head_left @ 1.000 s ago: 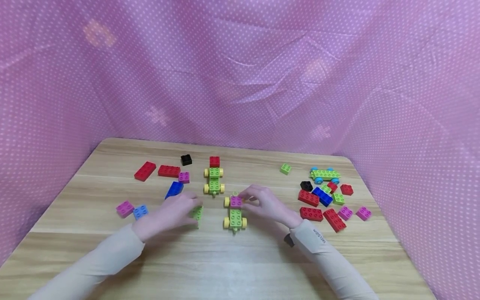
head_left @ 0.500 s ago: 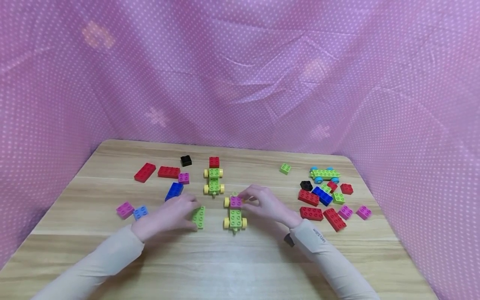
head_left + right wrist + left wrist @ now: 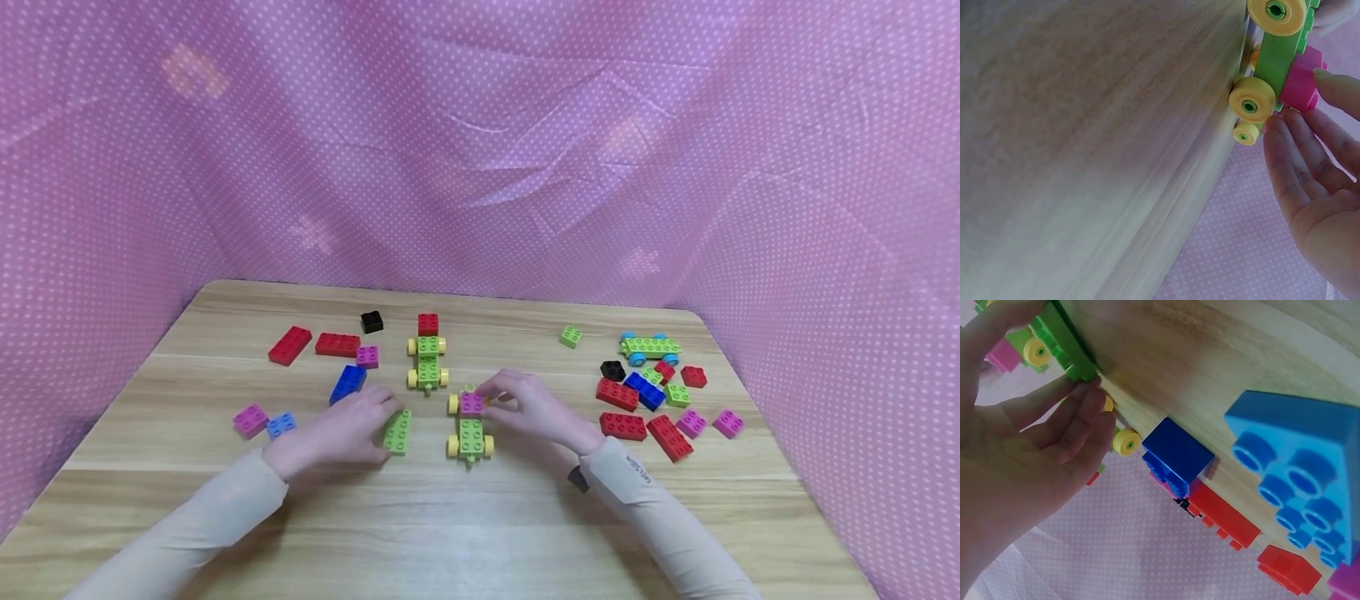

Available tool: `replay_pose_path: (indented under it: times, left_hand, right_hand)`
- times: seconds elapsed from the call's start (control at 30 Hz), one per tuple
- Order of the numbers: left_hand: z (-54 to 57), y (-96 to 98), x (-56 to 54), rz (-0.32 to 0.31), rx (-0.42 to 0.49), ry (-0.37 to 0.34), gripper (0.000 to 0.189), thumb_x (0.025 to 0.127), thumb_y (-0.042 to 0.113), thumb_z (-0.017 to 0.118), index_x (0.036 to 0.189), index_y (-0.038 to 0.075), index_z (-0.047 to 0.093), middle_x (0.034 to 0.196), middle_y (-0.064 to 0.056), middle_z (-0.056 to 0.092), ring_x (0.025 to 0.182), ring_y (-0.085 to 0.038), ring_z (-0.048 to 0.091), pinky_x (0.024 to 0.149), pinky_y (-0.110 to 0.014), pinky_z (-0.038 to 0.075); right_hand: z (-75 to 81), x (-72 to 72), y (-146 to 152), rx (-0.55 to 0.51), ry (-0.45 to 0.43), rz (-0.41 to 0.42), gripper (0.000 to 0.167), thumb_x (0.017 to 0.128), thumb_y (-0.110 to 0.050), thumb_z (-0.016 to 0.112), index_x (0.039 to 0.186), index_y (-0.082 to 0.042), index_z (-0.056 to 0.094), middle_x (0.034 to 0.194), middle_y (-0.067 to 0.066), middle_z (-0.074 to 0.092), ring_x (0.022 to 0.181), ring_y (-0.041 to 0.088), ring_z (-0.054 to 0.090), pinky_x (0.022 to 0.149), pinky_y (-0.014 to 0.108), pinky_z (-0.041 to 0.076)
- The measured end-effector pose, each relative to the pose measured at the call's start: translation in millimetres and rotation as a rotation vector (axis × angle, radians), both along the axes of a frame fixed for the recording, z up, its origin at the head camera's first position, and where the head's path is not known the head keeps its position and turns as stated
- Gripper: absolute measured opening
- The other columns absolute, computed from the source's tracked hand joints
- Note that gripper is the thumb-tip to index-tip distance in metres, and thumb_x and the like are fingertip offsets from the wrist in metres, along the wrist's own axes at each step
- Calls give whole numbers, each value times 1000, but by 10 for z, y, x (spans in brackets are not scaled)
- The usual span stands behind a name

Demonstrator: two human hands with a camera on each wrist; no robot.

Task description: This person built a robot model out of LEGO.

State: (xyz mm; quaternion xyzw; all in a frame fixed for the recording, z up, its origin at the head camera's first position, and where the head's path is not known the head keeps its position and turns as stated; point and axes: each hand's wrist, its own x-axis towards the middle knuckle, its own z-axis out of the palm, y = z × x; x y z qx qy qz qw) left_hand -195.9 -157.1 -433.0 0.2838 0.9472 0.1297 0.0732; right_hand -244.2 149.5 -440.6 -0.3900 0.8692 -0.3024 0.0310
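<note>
My left hand [image 3: 341, 429] pinches a light green building brick [image 3: 398, 433] by its two ends, thumb at the near end and fingers at the far one. In the left wrist view that green brick [image 3: 1066, 344] lies close over the table. To its right stands a green toy car base [image 3: 471, 437] with yellow wheels, a pink brick [image 3: 472, 404] on its far end. My right hand [image 3: 536, 408] holds this pink brick [image 3: 1300, 80] between thumb and fingers, hiding one far wheel in the head view.
Beyond stands a second green car base [image 3: 428, 372] with yellow wheels, a red brick [image 3: 428, 324] behind it. Blue [image 3: 348, 384], red and pink bricks lie left. More bricks and a blue-wheeled base [image 3: 650, 349] are at the right. A dark piece [image 3: 578, 479] lies by my right sleeve.
The green brick in my left hand has turned slightly and shows more of its studded top. My right hand has stayed in place on the pink brick.
</note>
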Motion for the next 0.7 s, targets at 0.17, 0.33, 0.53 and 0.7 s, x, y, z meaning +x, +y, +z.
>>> replay_pose_path:
  times: [0.17, 0.33, 0.53, 0.7]
  left_hand:
    - [2, 6, -7, -2, 25, 4, 68, 72, 23, 85, 132, 2, 59, 127, -13, 61, 118, -28, 57, 103, -48, 52]
    - [11, 32, -1, -14, 55, -1, 70, 75, 28, 84, 136, 8, 57, 130, -9, 60, 121, -24, 56, 103, -45, 53]
    - [66, 91, 5, -27, 93, -13, 72, 77, 32, 84, 140, 11, 55, 135, -9, 58, 125, -24, 55, 104, -46, 53]
    - [125, 147, -3, -37, 109, -4, 70, 77, 32, 84, 137, 9, 57, 133, -9, 60, 122, -24, 56, 103, -45, 53]
  right_hand:
    - [6, 2, 0, 0, 9, 0, 27, 91, -14, 69, 117, -7, 66, 116, 8, 71, 102, 20, 70, 91, 31, 60]
    - [-3, 7, 11, 6, 13, -3, 28, 92, -14, 69, 118, -8, 67, 117, 7, 71, 104, 20, 69, 92, 29, 59]
    - [5, 34, 35, 15, 8, 2, 33, 91, -14, 69, 123, -6, 64, 120, 10, 69, 109, 23, 67, 95, 34, 59]
    - [22, 79, 84, 51, -28, -28, 43, 90, -21, 72, 129, -6, 61, 126, 12, 65, 114, 27, 65, 100, 39, 57]
